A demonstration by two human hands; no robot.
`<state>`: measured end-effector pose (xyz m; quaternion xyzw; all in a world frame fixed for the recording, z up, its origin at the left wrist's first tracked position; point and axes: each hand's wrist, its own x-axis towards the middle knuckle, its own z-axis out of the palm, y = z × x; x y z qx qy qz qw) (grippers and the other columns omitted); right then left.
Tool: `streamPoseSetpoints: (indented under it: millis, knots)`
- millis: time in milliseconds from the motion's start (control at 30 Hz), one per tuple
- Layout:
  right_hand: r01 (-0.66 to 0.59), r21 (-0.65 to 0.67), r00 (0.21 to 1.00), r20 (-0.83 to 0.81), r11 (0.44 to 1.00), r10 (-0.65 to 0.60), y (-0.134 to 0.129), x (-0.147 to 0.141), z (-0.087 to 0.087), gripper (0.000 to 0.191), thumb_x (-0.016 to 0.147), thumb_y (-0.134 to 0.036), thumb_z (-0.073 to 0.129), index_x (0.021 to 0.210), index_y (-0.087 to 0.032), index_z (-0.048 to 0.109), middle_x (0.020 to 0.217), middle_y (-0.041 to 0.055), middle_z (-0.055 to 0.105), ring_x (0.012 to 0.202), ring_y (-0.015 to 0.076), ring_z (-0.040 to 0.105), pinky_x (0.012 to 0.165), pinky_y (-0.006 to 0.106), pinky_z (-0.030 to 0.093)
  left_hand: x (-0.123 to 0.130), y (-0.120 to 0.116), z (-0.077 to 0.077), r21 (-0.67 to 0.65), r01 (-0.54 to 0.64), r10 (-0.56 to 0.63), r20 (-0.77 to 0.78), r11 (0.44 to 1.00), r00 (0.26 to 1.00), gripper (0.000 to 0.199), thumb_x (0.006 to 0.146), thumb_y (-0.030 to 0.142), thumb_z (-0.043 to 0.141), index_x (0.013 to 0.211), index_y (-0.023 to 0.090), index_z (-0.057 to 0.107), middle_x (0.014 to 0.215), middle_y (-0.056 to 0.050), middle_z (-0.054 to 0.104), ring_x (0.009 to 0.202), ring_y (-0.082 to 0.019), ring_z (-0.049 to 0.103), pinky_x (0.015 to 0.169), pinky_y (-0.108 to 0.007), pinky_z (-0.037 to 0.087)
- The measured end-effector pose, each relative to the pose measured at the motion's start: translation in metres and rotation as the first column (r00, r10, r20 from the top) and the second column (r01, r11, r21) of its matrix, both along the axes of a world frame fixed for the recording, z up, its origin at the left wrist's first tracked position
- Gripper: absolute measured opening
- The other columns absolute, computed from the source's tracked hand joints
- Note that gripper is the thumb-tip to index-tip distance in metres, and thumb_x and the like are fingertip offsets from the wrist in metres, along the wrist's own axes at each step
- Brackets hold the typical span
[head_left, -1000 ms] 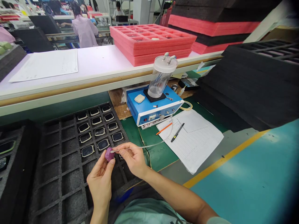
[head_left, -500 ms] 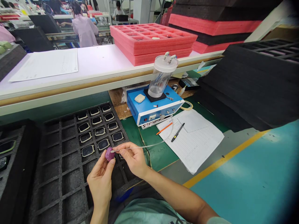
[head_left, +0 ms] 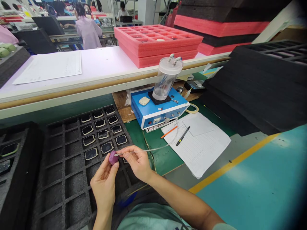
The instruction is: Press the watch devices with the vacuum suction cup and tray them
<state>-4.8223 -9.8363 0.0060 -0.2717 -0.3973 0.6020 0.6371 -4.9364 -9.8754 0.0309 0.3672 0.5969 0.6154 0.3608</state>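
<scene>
Purple rounded lump (head_left: 113, 157) | left hand (head_left: 104, 182) held it, fingers curled around | right hand (head_left: 137, 161) fingers pinched thin clear plastic tube (head_left: 153, 149), tip at lump | above black foam tray (head_left: 62, 179)

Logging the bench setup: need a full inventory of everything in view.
purple rounded part: 1, purple, in left hand
thin clear tube: 1, clear, runs from right hand to blue bench unit
blue bench unit: 1, blue, behind the hands
clear canister: 1, white lid, on blue bench unit
dark framed parts: about 12, black with pale rims, in foam tray
black foam tray: 1, black, under the hands
pink foam trays: stack, pink, on white shelf
grid paper: 1, white, right of tube
orange pen: 1, orange, on grid paper
black pen: 1, black, on grid paper
person in pink coat: 1, pink, far background
left hand: 1, holds purple rounded part
right hand: 1, pinches thin clear tube
</scene>
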Motion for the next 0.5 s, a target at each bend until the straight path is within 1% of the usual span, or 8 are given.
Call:
streamPoseSetpoints:
  millis: [500]
  knots:
    - [-0.006, 0.007, 1.0, -0.028, 1.0, 0.006, 0.0002, -0.0011, 0.0003, 0.024, 0.093, -0.042, 0.069, 0.098, -0.02, 0.071, 0.103, 0.0082, 0.078, 0.096, 0.0209, 0.075, 0.094, 0.038, 0.061, -0.001, -0.0001, 0.0, -0.005, -0.001, 0.001, 0.007, 1.0, 1.0, 0.048, 0.071, 0.029, 0.089, 0.117, 0.023, 0.076, 0.124, -0.009, 0.073, 0.111, -0.026, 0.072, 0.111, -0.045, 0.05]
